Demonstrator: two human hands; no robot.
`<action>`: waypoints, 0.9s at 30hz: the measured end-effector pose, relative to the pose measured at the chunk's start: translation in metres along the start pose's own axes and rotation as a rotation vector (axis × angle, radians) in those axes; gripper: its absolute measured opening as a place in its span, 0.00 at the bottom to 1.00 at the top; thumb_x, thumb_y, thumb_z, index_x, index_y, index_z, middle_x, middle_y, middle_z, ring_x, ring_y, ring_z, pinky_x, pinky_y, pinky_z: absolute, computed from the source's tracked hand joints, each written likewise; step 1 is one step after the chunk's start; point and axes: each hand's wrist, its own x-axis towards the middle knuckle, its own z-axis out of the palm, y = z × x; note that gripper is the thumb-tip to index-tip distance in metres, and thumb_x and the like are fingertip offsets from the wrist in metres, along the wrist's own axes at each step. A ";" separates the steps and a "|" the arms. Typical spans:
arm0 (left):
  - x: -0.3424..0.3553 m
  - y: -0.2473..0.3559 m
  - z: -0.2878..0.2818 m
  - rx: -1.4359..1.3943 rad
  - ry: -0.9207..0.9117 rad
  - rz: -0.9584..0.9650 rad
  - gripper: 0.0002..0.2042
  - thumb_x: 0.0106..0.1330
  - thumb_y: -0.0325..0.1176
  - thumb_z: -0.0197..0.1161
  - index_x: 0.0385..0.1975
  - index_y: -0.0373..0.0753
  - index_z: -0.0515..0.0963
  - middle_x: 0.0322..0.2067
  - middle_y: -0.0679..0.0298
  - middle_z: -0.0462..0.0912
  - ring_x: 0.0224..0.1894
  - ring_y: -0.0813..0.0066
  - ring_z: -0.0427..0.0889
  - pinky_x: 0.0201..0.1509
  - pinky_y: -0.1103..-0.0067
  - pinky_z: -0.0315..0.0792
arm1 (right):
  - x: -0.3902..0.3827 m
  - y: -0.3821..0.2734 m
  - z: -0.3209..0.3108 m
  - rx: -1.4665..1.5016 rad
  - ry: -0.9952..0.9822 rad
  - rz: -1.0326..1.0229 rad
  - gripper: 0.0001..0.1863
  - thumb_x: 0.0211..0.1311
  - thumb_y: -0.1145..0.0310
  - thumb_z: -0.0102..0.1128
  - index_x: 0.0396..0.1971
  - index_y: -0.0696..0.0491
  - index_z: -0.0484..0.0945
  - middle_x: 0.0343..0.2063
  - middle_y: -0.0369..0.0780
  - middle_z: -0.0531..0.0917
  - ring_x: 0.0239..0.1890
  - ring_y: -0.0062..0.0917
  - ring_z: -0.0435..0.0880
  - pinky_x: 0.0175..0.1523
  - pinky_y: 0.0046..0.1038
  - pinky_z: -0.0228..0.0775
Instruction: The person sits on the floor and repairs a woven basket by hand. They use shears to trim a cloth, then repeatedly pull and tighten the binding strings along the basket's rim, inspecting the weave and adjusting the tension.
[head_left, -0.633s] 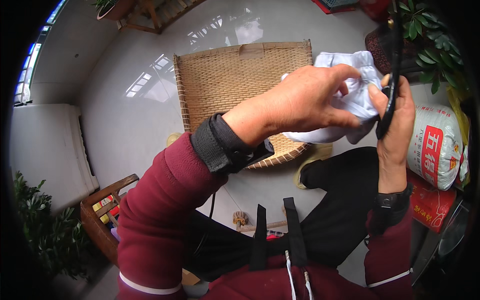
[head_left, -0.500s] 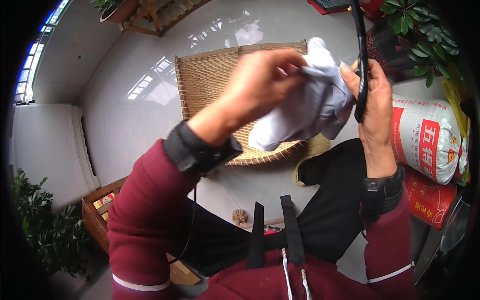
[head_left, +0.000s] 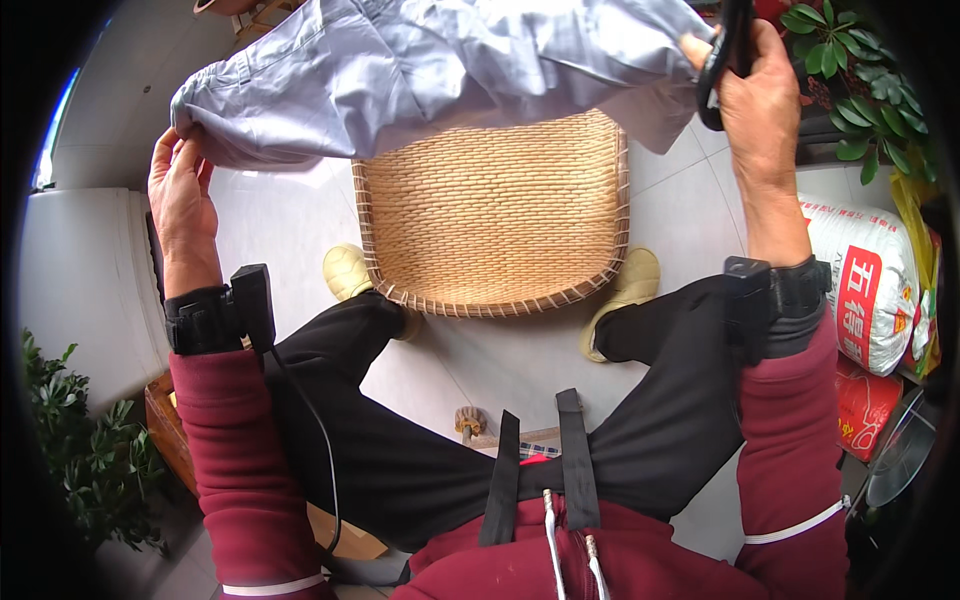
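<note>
A pale lavender-blue cloth garment (head_left: 430, 75) is stretched wide across the top of the view, wrinkled, with stitched seams. My left hand (head_left: 185, 205) pinches its left end between thumb and fingers. At the other end my right hand (head_left: 762, 120) is closed on the cloth's right edge. A black curved loop (head_left: 712, 85), its kind unclear, crosses in front of that hand; I cannot tell whether the hand holds it. Under the garment lies a woven wicker tray (head_left: 490, 215) with a bound rim, its far side hidden by the cloth.
The tray rests on the tiled floor between yellow shoes (head_left: 630, 285). On the right are a white and red sack (head_left: 865, 285), a red container (head_left: 862, 405) and a leafy plant (head_left: 850, 80). At left stand a white box-like piece (head_left: 95, 290) and another plant (head_left: 85, 440).
My left hand has moved far to the left, and the bunched garment is now spread out between both hands. My right hand has shifted slightly right and up. More of the tray shows.
</note>
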 end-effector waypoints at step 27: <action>-0.205 -0.138 0.308 -0.008 -0.631 0.267 0.05 0.54 0.19 0.60 0.27 0.38 0.73 0.40 0.58 0.81 0.43 0.57 0.80 0.46 0.72 0.75 | -0.151 0.270 -0.248 -0.949 0.113 0.508 0.17 0.59 0.66 0.63 0.48 0.52 0.74 0.40 0.43 0.83 0.42 0.35 0.82 0.48 0.33 0.69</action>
